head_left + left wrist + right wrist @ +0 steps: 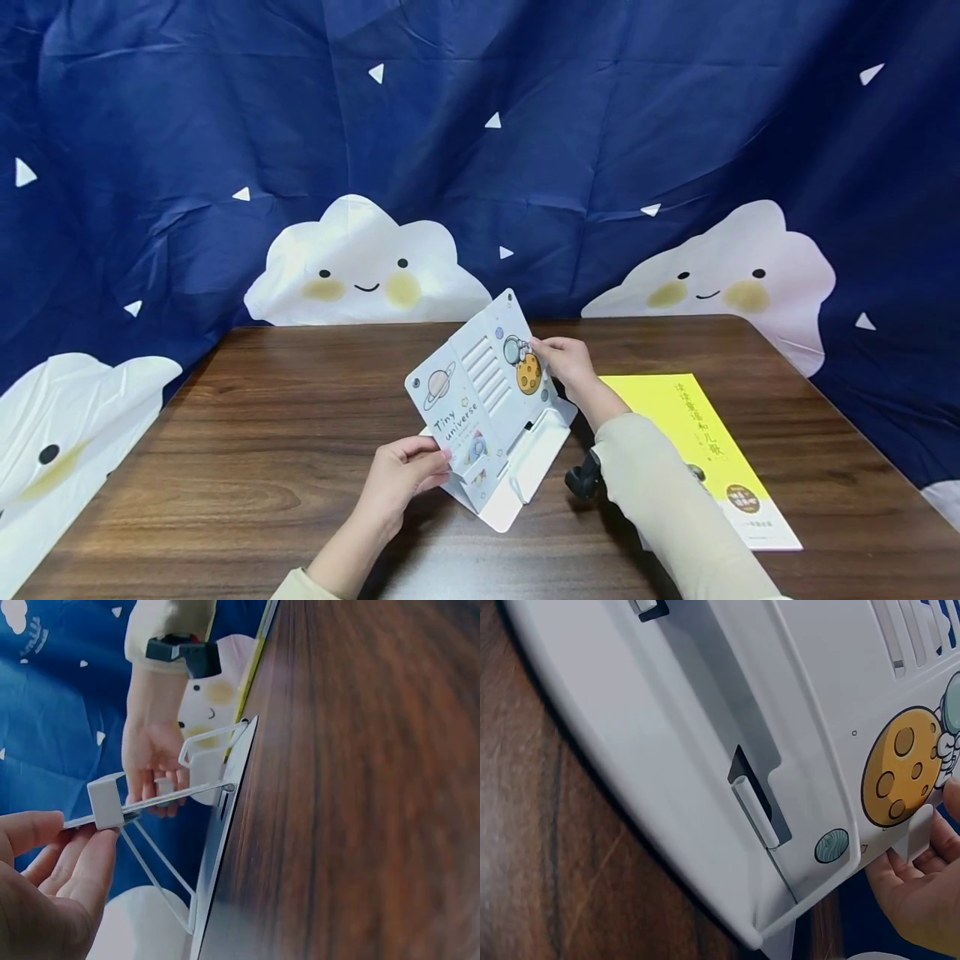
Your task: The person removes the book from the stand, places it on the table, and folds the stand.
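A white book stand [487, 408] with planet prints and the words "Tiny universe" stands unfolded and turned at an angle in the middle of the table. My left hand [401, 479] pinches the left edge of its upright panel between thumb and fingers. On the opposite edge, beside the orange moon print [904, 769], my right hand [570, 362] grips the panel, thumb in front and fingers behind. From the side, the left wrist view shows thin wire supports [161, 862] running from the panel down to the base plate [217, 847], which lies on the tabletop.
A yellow book [660, 400] with a white lower cover lies flat to the right, partly beneath my right forearm. The brown wooden table [247, 442] backs onto a dark blue curtain [547, 192] with clouds. A black device [583, 479] sits on my right wrist.
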`<state>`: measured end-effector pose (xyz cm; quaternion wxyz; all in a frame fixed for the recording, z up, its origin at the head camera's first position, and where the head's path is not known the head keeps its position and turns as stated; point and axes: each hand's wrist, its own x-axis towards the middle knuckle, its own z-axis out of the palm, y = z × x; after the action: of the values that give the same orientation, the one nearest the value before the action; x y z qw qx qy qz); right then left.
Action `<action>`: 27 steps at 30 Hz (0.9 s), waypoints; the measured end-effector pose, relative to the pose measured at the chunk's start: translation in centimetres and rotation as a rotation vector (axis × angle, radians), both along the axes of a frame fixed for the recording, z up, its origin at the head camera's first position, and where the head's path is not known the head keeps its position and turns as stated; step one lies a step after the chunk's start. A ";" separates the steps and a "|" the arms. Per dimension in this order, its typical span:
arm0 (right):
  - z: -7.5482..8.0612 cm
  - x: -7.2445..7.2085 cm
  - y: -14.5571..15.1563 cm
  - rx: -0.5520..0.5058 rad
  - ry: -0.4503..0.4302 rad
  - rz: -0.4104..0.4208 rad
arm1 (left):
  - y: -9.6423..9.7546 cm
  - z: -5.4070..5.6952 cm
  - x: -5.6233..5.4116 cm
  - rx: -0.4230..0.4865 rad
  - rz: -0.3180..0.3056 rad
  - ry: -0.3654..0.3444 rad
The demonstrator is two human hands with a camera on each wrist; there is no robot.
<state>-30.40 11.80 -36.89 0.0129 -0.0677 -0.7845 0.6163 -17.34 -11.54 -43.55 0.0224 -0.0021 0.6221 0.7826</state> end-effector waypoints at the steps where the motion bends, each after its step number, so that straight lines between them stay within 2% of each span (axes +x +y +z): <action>1: 0.0 -0.1 -0.1 0.001 0.000 -0.002 | 0.1 0.4 0.3 -0.010 -0.016 0.008; 3: 0.0 -0.1 -0.2 0.008 0.001 0.009 | 0.4 1.5 1.1 -0.029 -0.044 0.022; 6: 0.2 -0.1 -0.5 0.015 -0.001 0.022 | 1.0 3.5 2.3 -0.048 -0.050 0.049; 8: 0.5 0.0 -0.7 0.023 0.003 0.037 | 1.3 4.1 2.8 -0.058 -0.042 0.047; 10: 0.5 0.0 -0.9 0.036 0.008 0.040 | 1.5 3.7 2.7 -0.067 -0.042 0.055; 14: 0.0 -0.6 -0.7 0.058 0.039 0.081 | 1.3 0.5 1.3 -0.059 -0.069 0.073; 16: -1.0 -1.7 -0.5 0.066 0.053 0.108 | 1.4 -0.4 1.0 -0.048 -0.079 0.078; 17: -1.4 -2.1 -0.4 0.067 0.061 0.121 | 1.5 -0.3 1.1 -0.044 -0.078 0.070; 21: -1.0 -2.1 -0.8 0.094 0.041 0.121 | 2.2 1.8 2.4 -0.061 -0.057 0.066; 23: 0.1 -1.2 -1.3 0.100 0.023 0.110 | 2.6 2.9 3.0 -0.069 -0.041 0.071; 24: 0.6 -0.8 -1.5 0.105 0.012 0.106 | 2.8 3.0 3.1 -0.072 -0.033 0.072; 27: 0.8 -0.8 -1.7 0.106 0.009 0.116 | 3.0 2.1 2.8 -0.049 -0.028 0.050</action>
<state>-31.20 10.11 -36.10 -0.0156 -0.0187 -0.8187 0.5737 -14.54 -8.52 -41.43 0.0180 0.0257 0.6415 0.7665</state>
